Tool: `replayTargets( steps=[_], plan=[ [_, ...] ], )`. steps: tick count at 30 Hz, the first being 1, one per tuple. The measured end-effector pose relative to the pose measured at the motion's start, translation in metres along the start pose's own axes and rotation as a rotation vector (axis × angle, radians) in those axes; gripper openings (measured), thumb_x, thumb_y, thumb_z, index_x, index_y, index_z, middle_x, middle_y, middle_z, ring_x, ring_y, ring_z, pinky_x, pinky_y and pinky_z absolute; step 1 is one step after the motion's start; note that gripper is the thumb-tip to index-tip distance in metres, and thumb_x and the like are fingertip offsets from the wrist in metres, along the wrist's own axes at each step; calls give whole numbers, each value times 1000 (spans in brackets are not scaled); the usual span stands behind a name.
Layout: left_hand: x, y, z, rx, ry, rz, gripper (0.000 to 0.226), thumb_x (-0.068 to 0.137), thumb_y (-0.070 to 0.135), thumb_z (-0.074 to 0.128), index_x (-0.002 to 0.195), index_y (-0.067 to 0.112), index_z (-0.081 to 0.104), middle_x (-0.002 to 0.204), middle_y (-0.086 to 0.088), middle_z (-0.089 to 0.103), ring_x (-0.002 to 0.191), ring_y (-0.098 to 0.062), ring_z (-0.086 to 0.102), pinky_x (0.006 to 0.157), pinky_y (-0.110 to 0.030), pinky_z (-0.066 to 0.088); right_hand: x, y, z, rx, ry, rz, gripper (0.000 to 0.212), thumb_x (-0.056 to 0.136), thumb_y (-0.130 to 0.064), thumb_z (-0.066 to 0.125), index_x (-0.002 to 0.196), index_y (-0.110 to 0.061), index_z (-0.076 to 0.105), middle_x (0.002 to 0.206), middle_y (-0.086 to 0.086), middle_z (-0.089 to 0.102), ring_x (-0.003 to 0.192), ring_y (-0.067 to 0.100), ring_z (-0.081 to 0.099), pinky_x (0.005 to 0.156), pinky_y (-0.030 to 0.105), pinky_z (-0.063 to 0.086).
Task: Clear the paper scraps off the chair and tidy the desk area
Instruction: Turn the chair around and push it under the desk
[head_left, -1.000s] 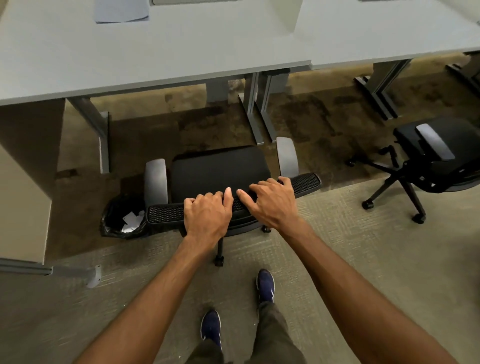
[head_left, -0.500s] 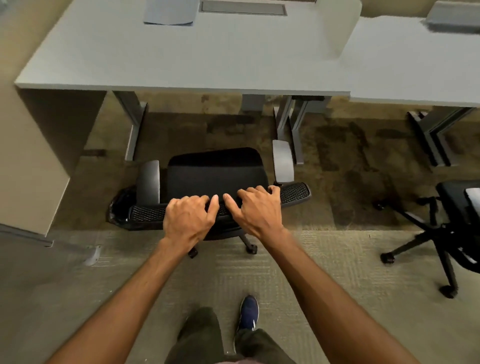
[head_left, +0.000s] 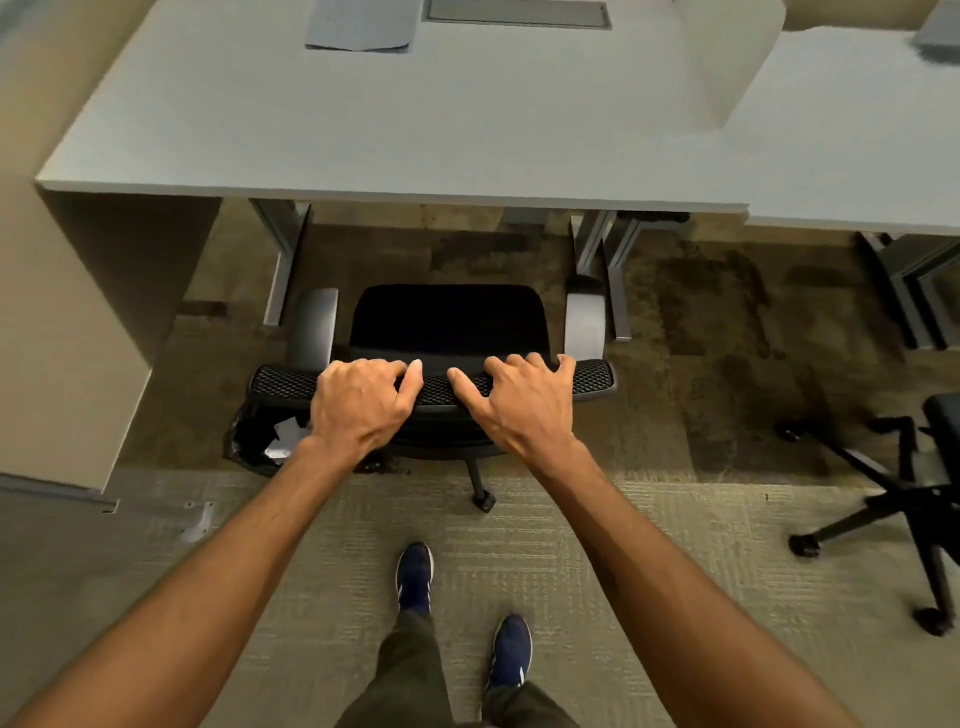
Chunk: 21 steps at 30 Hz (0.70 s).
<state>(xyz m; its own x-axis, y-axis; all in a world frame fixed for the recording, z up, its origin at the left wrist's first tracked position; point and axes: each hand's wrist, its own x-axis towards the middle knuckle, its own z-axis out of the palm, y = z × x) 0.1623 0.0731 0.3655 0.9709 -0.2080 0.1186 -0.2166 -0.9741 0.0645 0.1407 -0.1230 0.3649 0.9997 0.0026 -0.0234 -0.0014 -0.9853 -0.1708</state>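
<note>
A black office chair (head_left: 451, 319) with grey armrests faces the grey desk (head_left: 395, 130), its seat bare. My left hand (head_left: 361, 402) and my right hand (head_left: 522, 402) both grip the top of its mesh backrest (head_left: 283, 382), side by side. Left of the chair, on the floor, a black bin bag (head_left: 249, 441) holds white paper scraps (head_left: 283, 439), partly hidden by my left wrist. A grey sheet of paper (head_left: 361, 26) lies at the desk's far edge.
A second black chair (head_left: 914, 499) stands at the right. Desk legs (head_left: 283, 260) rise left and right of the seat. A beige partition (head_left: 57, 322) closes the left side. My feet (head_left: 415, 577) stand on carpet behind the chair.
The chair has rolled forward toward the desk with both hands on the backrest, and I have stepped after it. My hands have spread a little apart.
</note>
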Motion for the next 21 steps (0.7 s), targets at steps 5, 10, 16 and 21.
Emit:
replayTargets(
  steps=[5,10,16,21],
  plan=[
    [36,-10,3,-1,6,24,58,102,49,32,69,20,69,63,-2,68,61,-23,65,67,-36,44,33,-2,-1,-11,19,24,76,95,-77,21,101,-25,76,95,0,76,104,21,67,105,56,34],
    [75,-19,6,-26,-2,51,59,103,46,30,65,19,66,60,-1,66,58,-23,64,69,-38,46,70,-6,-4,-36,29,46,74,95,-76,25,101,-24,76,94,-1,76,102,20,67,104,54,35],
    [116,-21,7,-76,-25,75,61,104,45,28,62,20,63,56,-1,62,55,-22,61,72,-41,52,110,2,-8,-43,3,49,75,95,-77,22,106,-25,75,98,-1,77,105,20,68,105,54,34],
    [140,-17,13,-83,-17,67,63,105,46,26,60,21,62,53,1,58,53,-19,59,74,-41,52,134,12,-11,-62,11,41,76,96,-77,21,101,-24,75,93,-2,76,100,18,68,103,51,36]
  ],
)
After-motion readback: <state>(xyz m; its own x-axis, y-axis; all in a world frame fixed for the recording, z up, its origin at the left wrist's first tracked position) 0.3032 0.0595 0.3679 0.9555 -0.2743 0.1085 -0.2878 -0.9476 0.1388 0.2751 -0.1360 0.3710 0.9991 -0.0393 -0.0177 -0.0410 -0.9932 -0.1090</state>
